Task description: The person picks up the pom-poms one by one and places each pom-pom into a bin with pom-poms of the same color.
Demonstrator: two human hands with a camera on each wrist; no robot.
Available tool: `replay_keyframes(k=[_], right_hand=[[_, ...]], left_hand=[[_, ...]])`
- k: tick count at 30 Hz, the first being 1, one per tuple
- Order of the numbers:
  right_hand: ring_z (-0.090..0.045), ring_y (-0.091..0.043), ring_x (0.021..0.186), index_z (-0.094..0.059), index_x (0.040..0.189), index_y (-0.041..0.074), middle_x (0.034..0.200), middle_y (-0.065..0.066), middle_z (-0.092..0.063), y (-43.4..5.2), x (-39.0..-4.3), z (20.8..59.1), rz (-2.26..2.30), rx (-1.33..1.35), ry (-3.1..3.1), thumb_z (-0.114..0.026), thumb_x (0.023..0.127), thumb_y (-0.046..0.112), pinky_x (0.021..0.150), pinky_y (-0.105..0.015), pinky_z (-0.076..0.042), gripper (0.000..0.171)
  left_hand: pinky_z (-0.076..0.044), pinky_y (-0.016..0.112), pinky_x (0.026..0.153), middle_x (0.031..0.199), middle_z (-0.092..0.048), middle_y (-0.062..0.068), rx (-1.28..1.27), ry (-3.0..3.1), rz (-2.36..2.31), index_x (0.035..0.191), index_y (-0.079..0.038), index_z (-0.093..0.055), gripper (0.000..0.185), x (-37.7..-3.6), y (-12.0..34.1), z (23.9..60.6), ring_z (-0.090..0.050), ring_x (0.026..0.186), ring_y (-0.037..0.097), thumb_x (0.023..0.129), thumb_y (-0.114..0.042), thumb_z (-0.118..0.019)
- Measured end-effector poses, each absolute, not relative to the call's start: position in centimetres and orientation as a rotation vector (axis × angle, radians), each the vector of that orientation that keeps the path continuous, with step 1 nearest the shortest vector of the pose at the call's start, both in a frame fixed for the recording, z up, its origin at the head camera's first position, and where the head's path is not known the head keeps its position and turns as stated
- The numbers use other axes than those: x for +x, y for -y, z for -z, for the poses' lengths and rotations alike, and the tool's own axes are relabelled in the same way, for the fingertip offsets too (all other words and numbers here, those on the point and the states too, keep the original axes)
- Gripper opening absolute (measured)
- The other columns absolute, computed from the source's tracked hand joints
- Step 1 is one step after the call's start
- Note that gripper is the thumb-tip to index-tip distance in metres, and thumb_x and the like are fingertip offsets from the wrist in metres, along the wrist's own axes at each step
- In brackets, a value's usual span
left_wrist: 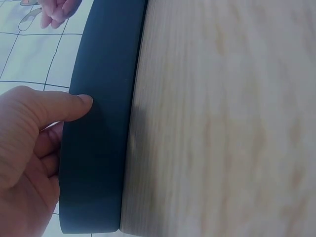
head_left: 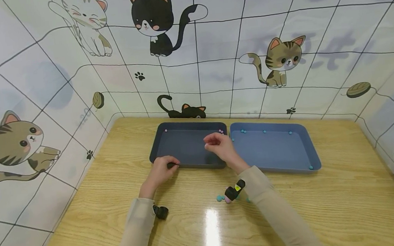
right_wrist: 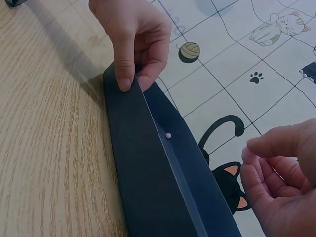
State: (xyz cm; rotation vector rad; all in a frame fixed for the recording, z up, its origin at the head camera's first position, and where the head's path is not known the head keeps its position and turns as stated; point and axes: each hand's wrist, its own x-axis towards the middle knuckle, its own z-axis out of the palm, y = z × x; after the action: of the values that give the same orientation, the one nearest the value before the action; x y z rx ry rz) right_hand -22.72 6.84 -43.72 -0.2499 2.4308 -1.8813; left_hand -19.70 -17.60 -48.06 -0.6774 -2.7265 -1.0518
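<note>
Pinching the front wall of the dark tray point(head_left: 183, 145) near its left end, my left grip point(head_left: 161, 171) sets its thumb on the outer face and curls its fingers behind the rim. Pink beads point(head_left: 166, 130) lie inside: one towards the back left corner, a few grouped at the back right. My right grip point(head_left: 220, 146) hangs over the tray's right side, thumb and fingertips drawn close together; whether a small bead sits between them I cannot tell. Just beside stands the blue tray point(head_left: 278, 151) with scattered blue beads point(head_left: 264, 131), and loose beads point(head_left: 219, 198), blue with a pink one among them, rest on the counter point(head_left: 344, 176), partly hidden by my right wrist camera point(head_left: 230, 193).

If my fingertips do hold something, squeezing too hard could shoot it out, and letting go this high could bounce it over the low wall or into the neighbouring tray. Tugging or tilting with my left would probably set the pink ones rolling and mixing up their places. My bigger worry is the right forearm: sinking it could drag the camera through the loose beads and scatter them across the wood.
</note>
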Motion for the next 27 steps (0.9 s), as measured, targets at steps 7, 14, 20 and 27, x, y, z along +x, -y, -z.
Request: replay_keyframes(k=[7,14,20,27], right_hand=[[-0.058,-0.022,0.087,-0.063,0.107,-0.007,0.097,-0.014,-0.062,-6.3,-23.5,43.9,1.912,-0.21,-2.407,-0.065,0.085,-0.001,0.074,-0.027,-0.05,0.022],[-0.058,-0.023,0.086,-0.063,0.105,-0.008,0.101,-0.019,-0.062,-5.8,-24.1,44.3,1.948,-0.202,-2.4,-0.064,0.085,-0.004,0.074,-0.027,-0.05,0.021],[-0.059,-0.024,0.088,-0.065,0.104,-0.005,0.101,-0.018,-0.063,-5.5,-24.5,44.7,1.977,-0.165,-2.396,-0.065,0.084,-0.003,0.076,-0.028,-0.051,0.02],[-0.06,-0.023,0.087,-0.066,0.103,-0.003,0.099,-0.016,-0.064,-5.4,-24.9,44.9,1.984,-0.113,-2.415,-0.067,0.083,-0.002,0.076,-0.027,-0.051,0.019]], left_hand=[[-0.054,0.037,0.075,0.087,-0.069,0.008,-0.677,2.723,1.046,0.087,-0.004,-0.072,0.008,-19.7,17.6,48.1,-0.065,0.083,0.024,0.082,0.002,-0.068],[-0.054,0.037,0.076,0.087,-0.069,0.008,-0.68,2.721,1.06,0.087,-0.004,-0.072,0.009,-19.7,17.6,48.1,-0.065,0.083,0.024,0.082,0.002,-0.068],[-0.054,0.037,0.075,0.088,-0.069,0.008,-0.681,2.724,1.054,0.087,-0.004,-0.072,0.009,-19.8,17.6,48.1,-0.065,0.083,0.024,0.082,0.002,-0.068],[-0.054,0.036,0.075,0.087,-0.069,0.008,-0.691,2.722,1.054,0.087,-0.004,-0.072,0.008,-19.8,17.6,48.0,-0.066,0.083,0.024,0.083,0.001,-0.068]])
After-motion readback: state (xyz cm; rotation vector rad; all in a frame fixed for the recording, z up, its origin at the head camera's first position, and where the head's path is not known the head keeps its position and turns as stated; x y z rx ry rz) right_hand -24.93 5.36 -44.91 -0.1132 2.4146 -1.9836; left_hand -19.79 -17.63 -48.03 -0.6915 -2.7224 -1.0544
